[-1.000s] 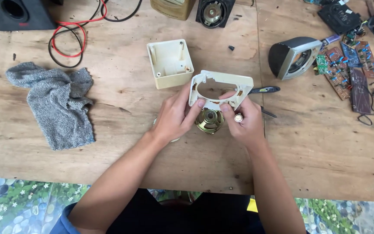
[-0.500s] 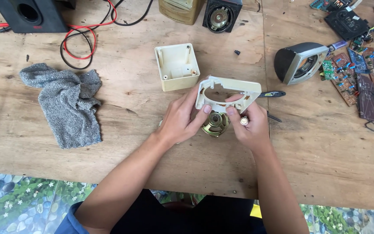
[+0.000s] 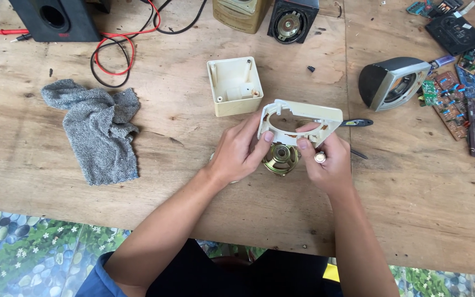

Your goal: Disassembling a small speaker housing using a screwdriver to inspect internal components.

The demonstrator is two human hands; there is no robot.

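I have my left hand (image 3: 240, 154) gripping the near-left edge of the cream front panel (image 3: 300, 118), tilted up so its back faces me. My right hand (image 3: 325, 162) pinches its right side, the brass speaker cone (image 3: 280, 158) just beneath. Beyond the panel sits the open cream box (image 3: 235, 87) on the desk (image 3: 193, 181).

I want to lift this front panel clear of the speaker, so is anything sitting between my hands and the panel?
Nothing visible does. The left hand and the right hand already hold the cream front panel by its edges. The brass-coloured speaker driver sits just under the panel, between both hands.
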